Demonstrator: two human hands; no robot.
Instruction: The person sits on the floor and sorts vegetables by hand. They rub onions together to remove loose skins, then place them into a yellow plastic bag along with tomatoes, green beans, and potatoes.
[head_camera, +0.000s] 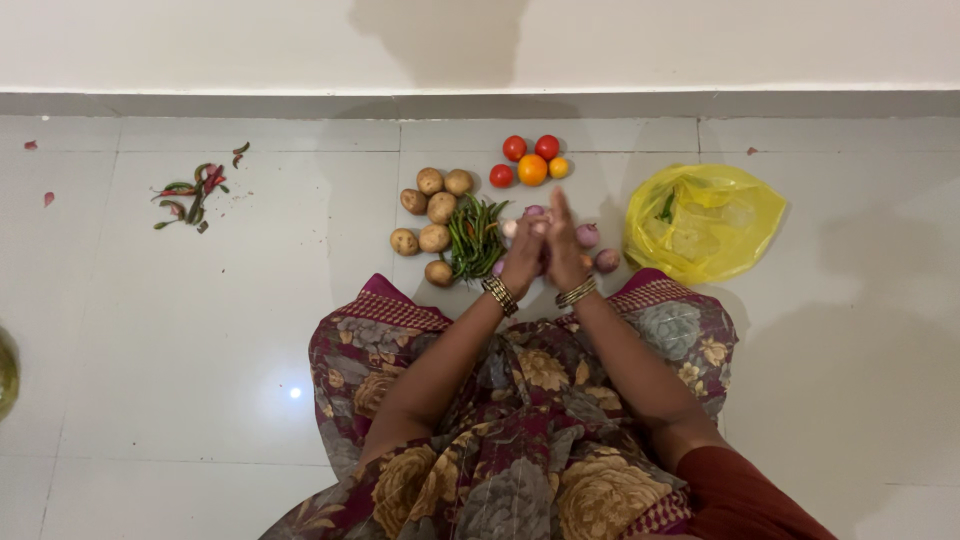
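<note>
Both hands are up together over the floor tiles (250, 330), the left hand (523, 255) and the right hand (562, 248) pressed almost palm to palm, fingers pointing away toward twelve o'clock. Between the fingertips there's a small pinkish onion (535, 212) peeking out, and it looks cupped between the two palms, though the view is too small to say how firmly either hand closes on it.

That onion reads as light, firm and round, with dry papery skin that will likely slide and flake under the fingers. Best taken by its middle with the fingertips, not squeezed hard.

Around the hands: more small onions on the floor, one (587, 235) at two o'clock from the right hand and another (606, 260) at three o'clock. Just beside the left hand at nine o'clock lies a bundle of green chillies (473, 235), slim and bendy. Beyond them at ten o'clock sits a cluster of potatoes (432, 210), solid and heavier. At twelve o'clock, the tomatoes (530, 160), soft-skinned and easy to bruise. Off at three o'clock, well apart, a crumpled yellow plastic bag (705, 222). Far out at nine o'clock, scattered chilli scraps (190, 195) on the tiles.
</note>
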